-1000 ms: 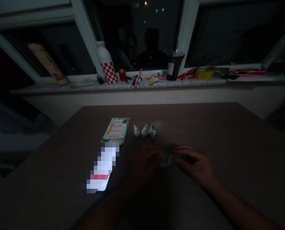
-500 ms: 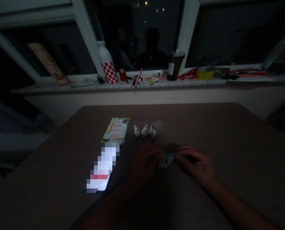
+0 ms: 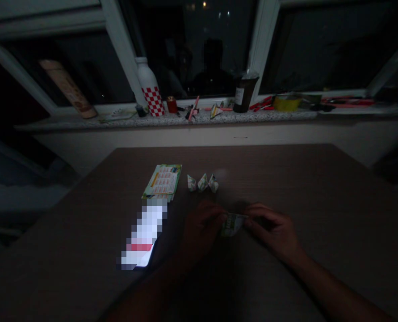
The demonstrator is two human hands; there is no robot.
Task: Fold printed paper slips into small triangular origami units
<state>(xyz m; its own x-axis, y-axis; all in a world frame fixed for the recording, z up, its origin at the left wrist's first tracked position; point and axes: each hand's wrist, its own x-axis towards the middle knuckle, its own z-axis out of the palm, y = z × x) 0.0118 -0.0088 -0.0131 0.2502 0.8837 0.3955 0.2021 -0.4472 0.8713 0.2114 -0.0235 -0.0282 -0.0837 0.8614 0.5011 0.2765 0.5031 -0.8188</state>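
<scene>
Printed paper (image 3: 232, 225), pinched from both sides

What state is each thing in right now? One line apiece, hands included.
Paper: print showing, upper edge nearly straight; folds too dark to tell
Left hand: pinching one end of the paper
Right hand: pinching the other end
Folded papers: three, in a row, points up
Leaflets: stacked flat, edges uneven
Phone: lying flat, screen lit, content blurred
Bottle: upright
Jar: upright, contents unclear
</scene>
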